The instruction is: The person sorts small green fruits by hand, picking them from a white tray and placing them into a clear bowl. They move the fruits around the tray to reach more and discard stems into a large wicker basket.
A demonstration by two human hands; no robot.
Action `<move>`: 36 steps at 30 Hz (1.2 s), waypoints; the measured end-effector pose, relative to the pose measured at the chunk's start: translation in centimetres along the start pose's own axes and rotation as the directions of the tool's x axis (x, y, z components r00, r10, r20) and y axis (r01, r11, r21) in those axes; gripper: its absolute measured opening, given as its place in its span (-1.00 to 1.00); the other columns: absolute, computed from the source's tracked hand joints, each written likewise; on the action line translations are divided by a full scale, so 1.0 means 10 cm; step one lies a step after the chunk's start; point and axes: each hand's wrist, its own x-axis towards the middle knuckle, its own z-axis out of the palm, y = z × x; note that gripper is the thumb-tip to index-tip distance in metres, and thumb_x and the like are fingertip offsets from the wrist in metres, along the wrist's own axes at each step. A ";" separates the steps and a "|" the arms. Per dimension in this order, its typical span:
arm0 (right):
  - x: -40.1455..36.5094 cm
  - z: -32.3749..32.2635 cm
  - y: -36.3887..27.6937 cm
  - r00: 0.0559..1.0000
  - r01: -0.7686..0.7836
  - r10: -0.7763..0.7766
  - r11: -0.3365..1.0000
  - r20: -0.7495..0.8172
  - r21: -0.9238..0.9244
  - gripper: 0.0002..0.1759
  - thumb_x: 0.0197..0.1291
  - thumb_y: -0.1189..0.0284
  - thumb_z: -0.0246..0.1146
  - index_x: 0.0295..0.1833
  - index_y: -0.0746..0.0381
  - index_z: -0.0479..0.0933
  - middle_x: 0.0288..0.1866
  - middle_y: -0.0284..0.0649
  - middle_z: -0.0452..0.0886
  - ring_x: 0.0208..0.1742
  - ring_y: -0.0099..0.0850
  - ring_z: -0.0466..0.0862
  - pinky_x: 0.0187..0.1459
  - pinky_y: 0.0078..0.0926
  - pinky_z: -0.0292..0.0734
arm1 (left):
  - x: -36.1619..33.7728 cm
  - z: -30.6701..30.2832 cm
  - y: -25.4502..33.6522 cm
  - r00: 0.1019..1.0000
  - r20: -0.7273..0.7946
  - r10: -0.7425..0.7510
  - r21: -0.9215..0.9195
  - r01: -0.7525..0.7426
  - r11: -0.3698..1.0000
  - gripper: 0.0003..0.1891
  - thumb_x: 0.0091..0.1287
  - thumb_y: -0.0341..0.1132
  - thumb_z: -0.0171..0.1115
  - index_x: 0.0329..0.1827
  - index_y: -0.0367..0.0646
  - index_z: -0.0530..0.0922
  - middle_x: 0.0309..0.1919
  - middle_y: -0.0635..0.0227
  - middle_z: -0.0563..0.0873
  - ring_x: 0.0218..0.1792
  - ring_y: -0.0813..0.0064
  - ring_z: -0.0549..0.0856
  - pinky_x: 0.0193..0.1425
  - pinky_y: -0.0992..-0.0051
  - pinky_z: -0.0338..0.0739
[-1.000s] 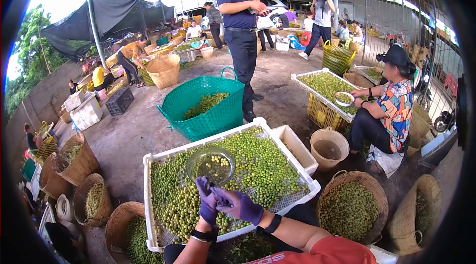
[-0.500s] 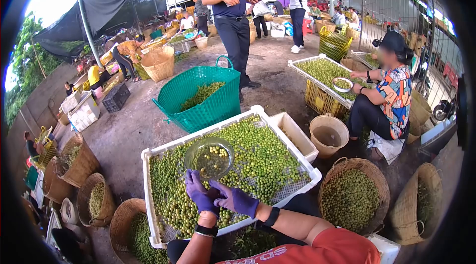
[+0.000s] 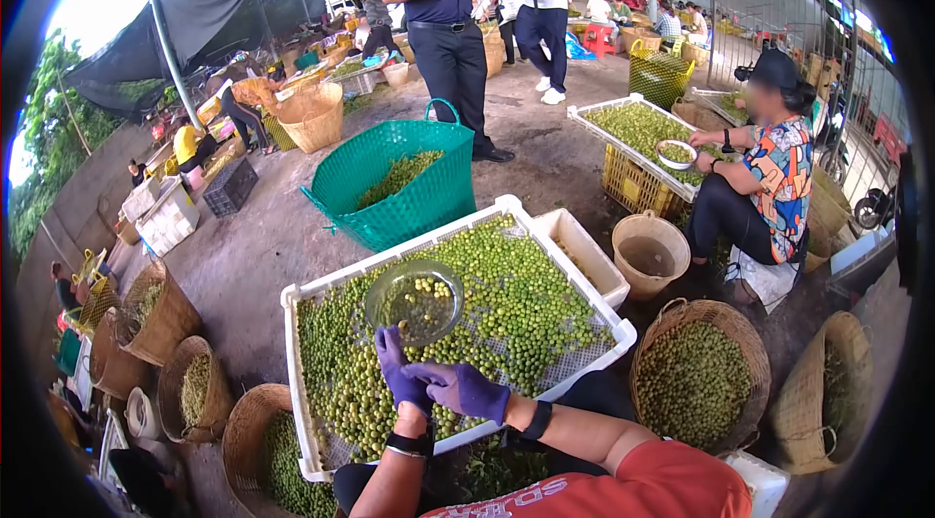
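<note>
The right hand (image 3: 466, 391) now overlaps the left hand (image 3: 401, 374) more; whether either grasps anything, I cannot tell

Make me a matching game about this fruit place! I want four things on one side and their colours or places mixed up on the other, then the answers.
Things:
1. Clear bowl
2. Gloves on the two hands in front
3. Cap on the seated person
4. Big basket just beyond the tray

Colours and places:
A. Black
B. Resting in the tray, with yellowish fruit inside
C. Bluish green
D. Purple

Right pairs: 1-B, 2-D, 3-A, 4-C
</note>
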 end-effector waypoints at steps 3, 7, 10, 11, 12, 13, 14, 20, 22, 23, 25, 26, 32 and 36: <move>-0.01 0.11 0.01 0.993 0.121 -0.121 0.963 0.014 -0.240 -0.54 0.16 0.55 0.20 0.22 0.20 0.47 0.05 -0.05 0.63 0.06 -0.13 0.64 0.05 -0.33 0.53 | -0.08 -0.23 -0.56 0.962 0.255 0.101 0.326 -0.184 0.927 -0.37 0.40 -0.42 0.04 0.52 -0.13 0.04 0.39 0.07 0.32 0.39 0.21 0.33 0.44 0.30 0.23; 0.00 0.12 -0.12 0.998 0.008 -0.018 0.982 -0.055 -0.186 -0.57 0.15 0.53 0.21 0.18 0.21 0.47 -0.10 -0.01 0.65 -0.04 -0.05 0.65 -0.01 -0.27 0.55 | -0.19 -0.44 -1.06 0.891 0.444 -0.094 0.146 0.031 0.989 -0.31 0.46 -0.14 0.01 0.55 -0.08 -0.07 0.43 0.09 0.24 0.35 0.23 0.36 0.37 0.23 0.30; 0.06 0.00 0.00 0.988 0.138 -0.151 0.923 -0.010 -0.359 -0.67 0.07 0.38 0.35 -0.03 0.22 0.54 -0.22 -0.05 0.65 -0.19 -0.08 0.66 -0.16 -0.21 0.54 | -0.02 -0.21 0.02 0.719 0.301 -0.627 -0.496 0.679 0.541 -0.03 0.25 0.47 -0.11 0.57 0.04 -0.05 0.55 0.31 -0.02 0.52 0.12 0.01 0.47 0.07 0.05; 0.06 -0.11 0.00 0.987 0.162 -0.135 0.793 0.090 -0.588 -0.67 0.03 0.34 0.38 -0.09 0.22 0.55 -0.24 -0.11 0.65 -0.22 -0.11 0.66 -0.20 -0.21 0.53 | -0.02 -0.15 0.21 0.703 0.260 -0.662 -0.521 0.680 0.517 -0.01 0.23 0.53 -0.22 0.57 0.04 -0.08 0.56 0.35 -0.05 0.53 0.12 -0.04 0.49 0.00 -0.04; 0.05 -0.14 0.00 0.978 0.208 -0.156 0.710 0.137 -0.673 -0.67 -0.08 0.25 0.43 -0.27 0.21 0.53 -0.34 -0.15 0.63 -0.27 -0.09 0.64 -0.27 -0.15 0.48 | -0.04 -0.09 0.40 0.720 0.273 -0.638 -0.499 0.673 0.546 0.00 0.23 0.53 -0.23 0.57 0.04 -0.09 0.56 0.36 -0.06 0.53 0.12 -0.05 0.49 0.00 -0.06; 0.05 -0.17 0.00 0.970 0.240 -0.147 0.687 0.192 -0.686 -0.66 -0.09 0.24 0.43 -0.30 0.21 0.52 -0.35 -0.15 0.63 -0.27 -0.10 0.64 -0.26 -0.15 0.48 | -0.07 -0.05 0.51 0.739 0.285 -0.610 -0.479 0.661 0.577 0.00 0.23 0.54 -0.23 0.57 0.04 -0.09 0.56 0.38 -0.07 0.54 0.12 -0.06 0.50 -0.01 -0.07; 0.05 -0.19 0.00 0.960 0.272 -0.136 0.665 0.245 -0.696 -0.66 -0.10 0.24 0.43 -0.33 0.21 0.50 -0.36 -0.14 0.62 -0.27 -0.10 0.64 -0.25 -0.15 0.48 | -0.11 -0.03 0.48 0.747 0.288 -0.598 -0.473 0.655 0.590 -0.01 0.23 0.54 -0.21 0.55 0.03 -0.04 0.54 0.37 0.00 0.52 0.14 0.00 0.48 0.00 -0.04; 0.01 -0.21 -0.12 0.916 0.313 -0.014 0.649 0.401 -0.693 -0.66 -0.10 0.19 0.44 -0.39 0.23 0.56 -0.49 -0.04 0.63 -0.37 -0.10 0.68 -0.33 -0.17 0.52 | -0.20 -0.08 -0.20 0.785 0.206 -0.584 -0.435 0.608 0.664 -0.23 0.26 0.47 -0.09 0.29 0.06 0.34 0.14 0.45 0.50 0.25 0.47 0.37 0.27 0.16 0.24; 0.01 -0.20 -0.14 0.923 0.304 -0.005 0.626 0.386 -0.718 -0.70 -0.08 0.21 0.41 -0.44 0.21 0.56 -0.52 -0.06 0.62 -0.39 -0.10 0.68 -0.35 -0.17 0.52 | -0.22 -0.08 -0.27 0.835 0.275 -0.477 -0.373 0.550 0.747 -0.29 0.33 0.33 -0.03 0.37 0.02 0.26 0.28 0.45 0.38 0.28 0.45 0.35 0.31 0.18 0.23; 0.00 -0.18 -0.14 0.924 0.301 -0.001 0.617 0.382 -0.727 -0.72 -0.06 0.22 0.39 -0.46 0.20 0.56 -0.54 -0.07 0.62 -0.41 -0.10 0.68 -0.35 -0.16 0.52 | -0.25 -0.10 -0.30 0.865 0.325 -0.384 -0.319 0.482 0.816 -0.32 0.37 0.24 -0.01 0.41 0.01 0.21 0.34 0.45 0.31 0.32 0.44 0.32 0.34 0.19 0.22; -0.03 -0.19 0.02 0.910 0.382 -0.128 0.627 0.394 -0.679 -0.83 -0.07 0.28 0.33 -0.51 0.14 0.56 -0.57 -0.10 0.60 -0.46 -0.10 0.64 -0.40 -0.13 0.48 | -0.27 -0.02 -0.16 0.863 0.353 -0.362 -0.360 0.482 0.799 -0.22 0.31 0.34 -0.01 0.47 0.09 0.14 0.41 0.50 0.24 0.40 0.32 0.24 0.42 0.08 0.10; 0.00 -0.23 -0.01 0.902 0.403 -0.145 0.623 0.407 -0.670 -0.84 -0.08 0.30 0.32 -0.52 0.13 0.55 -0.58 -0.11 0.58 -0.47 -0.10 0.63 -0.41 -0.12 0.46 | -0.27 0.00 -0.05 0.861 0.355 -0.364 -0.377 0.488 0.787 -0.17 0.28 0.39 -0.02 0.50 0.12 0.11 0.45 0.53 0.21 0.43 0.26 0.19 0.46 0.03 0.03; 0.00 -0.05 -0.02 0.836 0.547 -0.399 0.668 0.377 -0.504 -0.81 -0.06 0.35 0.31 -0.54 0.13 0.43 -0.56 -0.18 0.45 -0.44 -0.13 0.54 -0.42 -0.19 0.39 | -0.06 -0.12 -0.29 0.802 0.580 0.142 0.393 -0.429 0.813 -0.61 0.32 -0.02 0.07 0.14 0.06 0.49 0.23 0.36 0.50 0.34 0.31 0.36 0.26 -0.07 0.25; 0.10 -0.19 -0.08 0.854 0.508 -0.381 0.758 0.354 -0.410 -0.93 -0.02 0.42 0.30 -0.37 0.12 0.59 -0.41 -0.23 0.61 -0.34 -0.18 0.62 -0.31 -0.25 0.51 | 0.01 -0.15 0.35 0.743 0.648 -0.166 -0.755 0.655 -0.020 -0.10 0.28 0.46 -0.24 0.37 -0.17 0.36 0.28 0.32 0.48 0.31 0.29 0.34 0.52 0.02 -0.04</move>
